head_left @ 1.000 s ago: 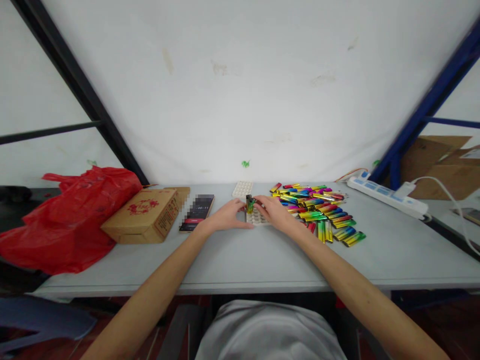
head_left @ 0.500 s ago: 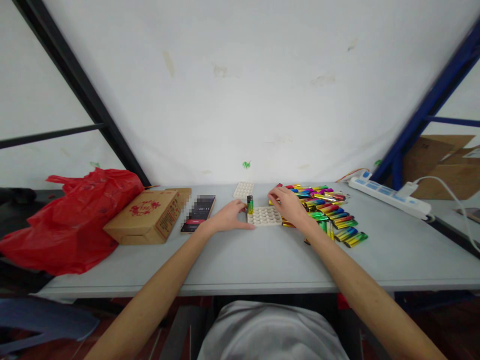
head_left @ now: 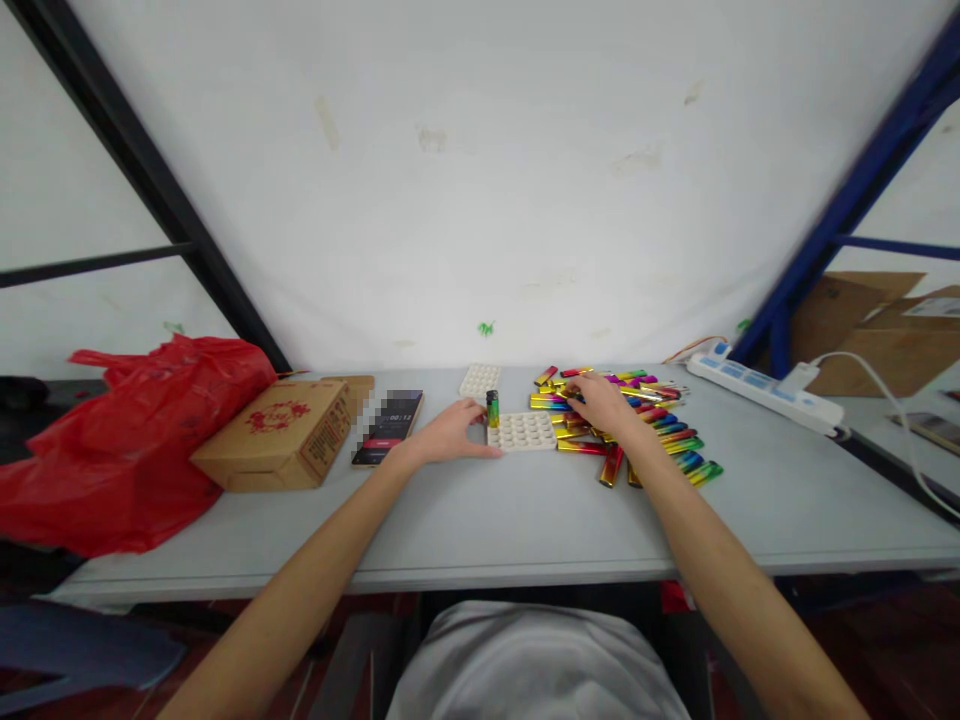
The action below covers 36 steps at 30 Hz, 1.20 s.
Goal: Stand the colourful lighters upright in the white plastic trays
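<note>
Reaching among lighters [head_left: 582,448]: your right grip [head_left: 606,404] curled, contents unclear; left grip [head_left: 448,434], open, beside tray [head_left: 523,432]. Pinch one mid-body.

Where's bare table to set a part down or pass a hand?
Between the near tray and table's front edge; also between the lighter pile and power strip. Crowded: the pile, right hand in it, and left end, with red bag and carton.

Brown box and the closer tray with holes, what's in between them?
A phone lies there, then the left hand, right beside the tray. The head view shows it.
</note>
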Each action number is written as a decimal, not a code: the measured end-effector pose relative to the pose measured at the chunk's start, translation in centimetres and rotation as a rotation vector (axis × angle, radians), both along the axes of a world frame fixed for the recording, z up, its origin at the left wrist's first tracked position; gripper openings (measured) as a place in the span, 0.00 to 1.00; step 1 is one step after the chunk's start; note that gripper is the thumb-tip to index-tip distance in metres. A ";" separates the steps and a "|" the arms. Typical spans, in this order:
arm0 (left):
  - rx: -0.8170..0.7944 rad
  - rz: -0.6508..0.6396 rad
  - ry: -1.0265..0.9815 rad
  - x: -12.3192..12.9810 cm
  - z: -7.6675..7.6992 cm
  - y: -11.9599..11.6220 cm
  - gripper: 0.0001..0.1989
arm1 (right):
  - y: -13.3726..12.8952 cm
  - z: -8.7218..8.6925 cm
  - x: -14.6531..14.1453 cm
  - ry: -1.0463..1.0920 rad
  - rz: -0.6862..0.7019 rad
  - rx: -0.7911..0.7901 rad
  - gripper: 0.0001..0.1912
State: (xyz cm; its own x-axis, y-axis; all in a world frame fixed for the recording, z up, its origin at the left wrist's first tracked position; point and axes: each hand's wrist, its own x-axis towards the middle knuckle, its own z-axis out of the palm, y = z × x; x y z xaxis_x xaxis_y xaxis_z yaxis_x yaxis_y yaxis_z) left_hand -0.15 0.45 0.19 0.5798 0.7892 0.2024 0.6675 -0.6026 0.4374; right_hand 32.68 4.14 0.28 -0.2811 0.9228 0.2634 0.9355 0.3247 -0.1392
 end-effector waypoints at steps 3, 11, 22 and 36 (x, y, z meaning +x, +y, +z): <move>-0.005 0.004 -0.003 0.0 0.1 -0.1 0.33 | -0.3 0.1 -0.3 0.001 -0.004 -0.006 0.11; -0.013 0.008 -0.008 0.1 0.2 -0.2 0.32 | -0.3 -0.1 -0.8 0.079 -0.026 0.084 0.17; -0.003 0.000 -0.021 0.0 0.1 -0.1 0.33 | 0.6 -0.7 -1.5 0.583 0.131 0.247 0.16; -0.018 -0.011 -0.027 0.0 0.2 -0.2 0.32 | -1.5 0.5 -4.8 1.097 0.231 -0.114 0.23</move>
State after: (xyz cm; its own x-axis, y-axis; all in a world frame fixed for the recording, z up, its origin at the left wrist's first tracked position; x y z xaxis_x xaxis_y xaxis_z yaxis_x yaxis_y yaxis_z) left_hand -0.10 0.28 0.36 0.5831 0.7864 0.2039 0.6484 -0.6016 0.4665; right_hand 27.91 2.62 0.81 -0.1165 0.9131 0.3908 0.2084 0.4072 -0.8893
